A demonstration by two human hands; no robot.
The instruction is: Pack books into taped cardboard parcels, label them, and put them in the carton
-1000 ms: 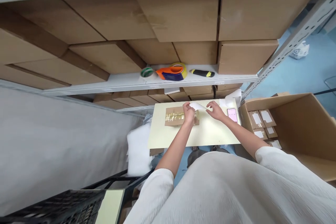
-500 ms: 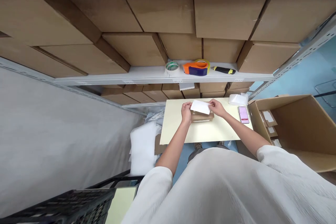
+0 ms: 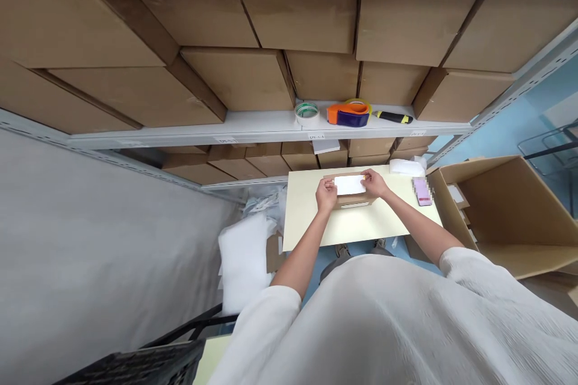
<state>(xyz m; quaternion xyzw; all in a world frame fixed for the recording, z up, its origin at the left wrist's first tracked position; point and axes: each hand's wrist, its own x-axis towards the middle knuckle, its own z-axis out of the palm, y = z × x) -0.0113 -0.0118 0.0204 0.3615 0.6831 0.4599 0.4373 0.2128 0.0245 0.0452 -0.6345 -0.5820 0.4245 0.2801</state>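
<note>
A small taped brown parcel (image 3: 350, 199) lies on a pale yellow table (image 3: 311, 216). A white label (image 3: 349, 184) lies flat on the parcel's top. My left hand (image 3: 326, 195) pinches the label's left end against the parcel, fingers curled. My right hand (image 3: 374, 183) presses the label's right end, fingers bent over the parcel's edge.
A pink phone (image 3: 422, 191) and a white roll (image 3: 406, 167) lie on the table at the right. A large open carton (image 3: 510, 216) stands right of it. On the shelf (image 3: 253, 127) behind sit a green tape roll (image 3: 306, 113), an orange tape dispenser (image 3: 348, 114) and a black-yellow cutter (image 3: 394, 117). White bags (image 3: 244, 258) lie on the floor at the left.
The label, held in the air over the parcel before, now lies flat on its top. Both hands have come down onto the parcel's ends. The view shifted left.
</note>
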